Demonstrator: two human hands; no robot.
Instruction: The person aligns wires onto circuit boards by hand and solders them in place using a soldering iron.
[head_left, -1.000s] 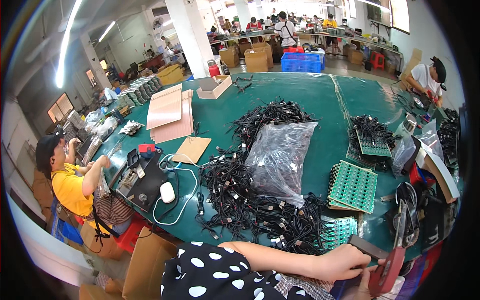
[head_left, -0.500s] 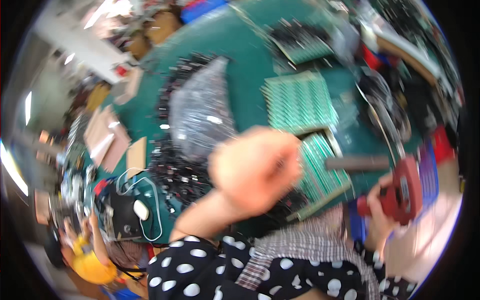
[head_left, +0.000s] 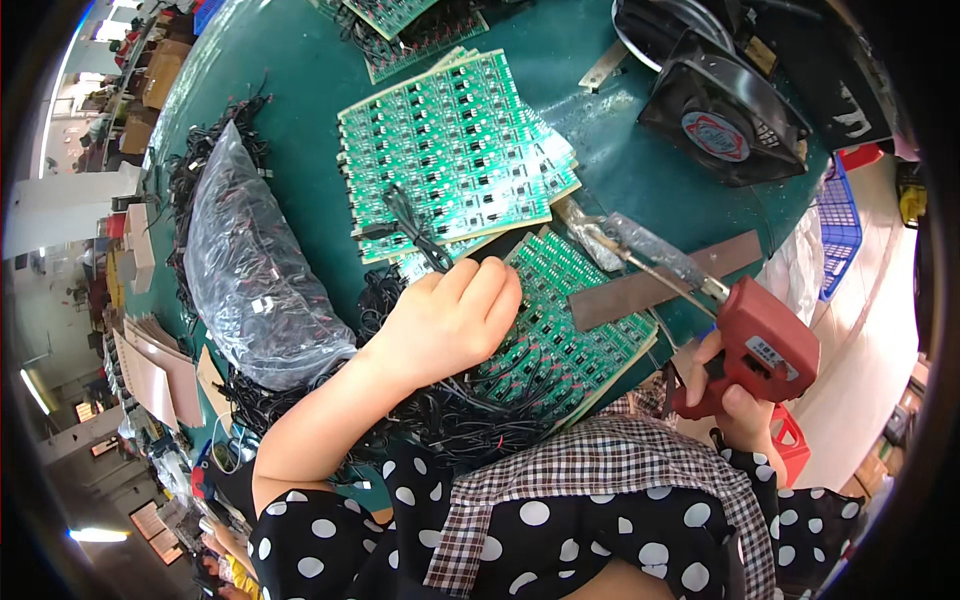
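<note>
My left hand (head_left: 455,315) is closed over the near left edge of a green circuit board panel (head_left: 570,320). A folded black cable (head_left: 410,228) runs out from beside its fingers, so I take it to be in the grip, though the fingertips are hidden. On the right, my right hand (head_left: 735,410) is wrapped round the handle of a red soldering gun (head_left: 770,345), whose thin metal tip points left over the boards. Black wires with red ends lie along the near part of the panel. A dark flat bar (head_left: 665,280) rests across its right side.
Further off lies a stack of green circuit boards (head_left: 450,145). Left of it, a grey plastic bag (head_left: 250,270) sits among piled black cables (head_left: 440,425). A black fan (head_left: 720,120) stands at the back right, and a blue basket (head_left: 838,230) is beyond the table's right edge.
The view has swung and steadied from a blur. My left hand, still closed, now lies lower and further left in view, with a black cable beside it. The soldering gun remains in my right hand.
</note>
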